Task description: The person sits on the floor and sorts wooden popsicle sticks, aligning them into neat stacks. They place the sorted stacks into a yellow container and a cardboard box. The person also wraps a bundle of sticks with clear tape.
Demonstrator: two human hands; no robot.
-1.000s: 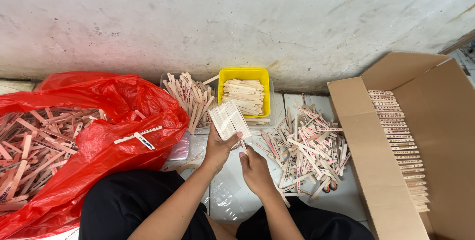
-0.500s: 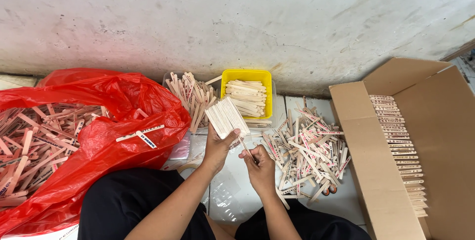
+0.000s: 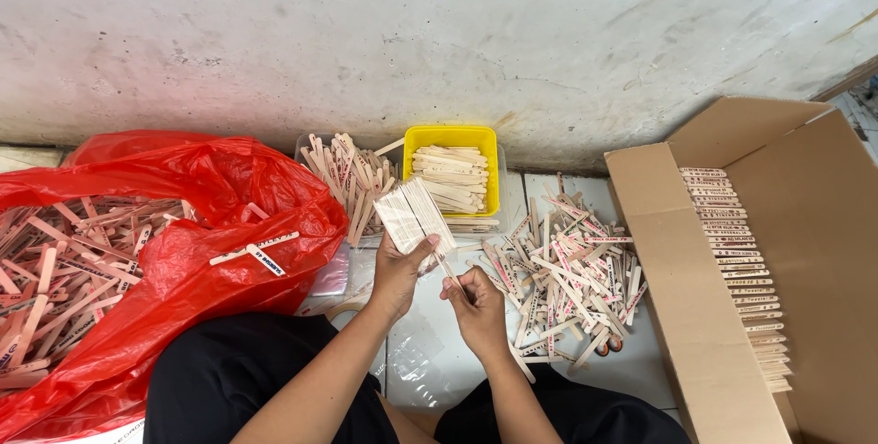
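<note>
My left hand (image 3: 398, 272) grips a fanned stack of flat wooden sticks (image 3: 416, 213), held upright above the floor. My right hand (image 3: 473, 302) pinches a single wooden stick (image 3: 450, 272) and holds it against the lower right edge of that stack. Both hands sit just in front of my knees, between a red bag and a loose pile of sticks (image 3: 565, 266) on the floor to the right.
A big red plastic bag (image 3: 197, 266) full of wooden sticks lies at the left. A yellow tub (image 3: 453, 138) of sticks and a clear tub (image 3: 352, 174) stand by the wall. An open cardboard box (image 3: 796, 261) with a neat row of sticks stands at the right.
My right hand has come up from the loose pile with one stick to the stack in my left hand. The stack has stayed near the same place.
</note>
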